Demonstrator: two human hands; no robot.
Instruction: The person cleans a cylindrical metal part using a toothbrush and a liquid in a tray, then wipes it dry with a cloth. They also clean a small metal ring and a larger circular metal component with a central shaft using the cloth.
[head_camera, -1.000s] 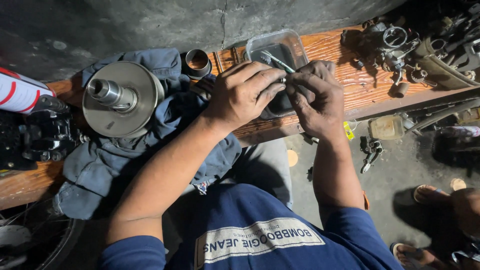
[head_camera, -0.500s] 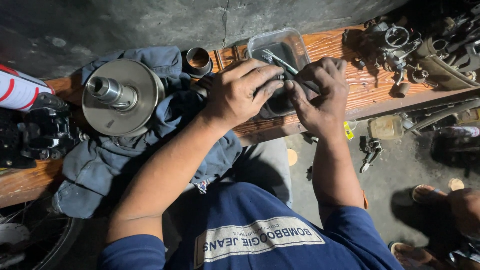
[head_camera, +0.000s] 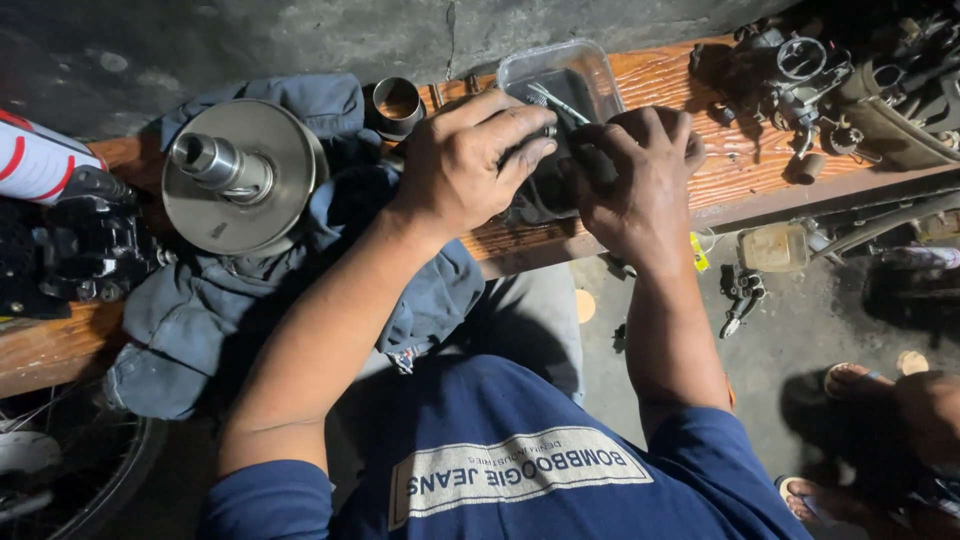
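My left hand (head_camera: 455, 165) reaches over a clear plastic tray (head_camera: 600, 62) holding dark liquid, on a wooden bench (head_camera: 740, 165). Its fingertips pinch a small shiny metal part (head_camera: 549, 130) above the tray. My right hand (head_camera: 635, 185) sits just right of it with fingers curled, knuckles almost touching the left fingertips. A thin brush-like tool (head_camera: 556, 102) runs from the tray's far side toward my right fingers, which appear to grip its handle. Both hands hide most of the tray's inside.
A round metal pulley disc with a shaft (head_camera: 235, 175) rests on a blue cloth (head_camera: 300, 270) at left, a metal ring (head_camera: 397, 103) behind it. Carburettor parts (head_camera: 800, 70) crowd the bench's right end. Another person's sandalled foot (head_camera: 860, 385) is on the floor at right.
Both hands shifted slightly farther over the tray. My right fingers curled in tighter, and the brush handle now shows less between the hands.
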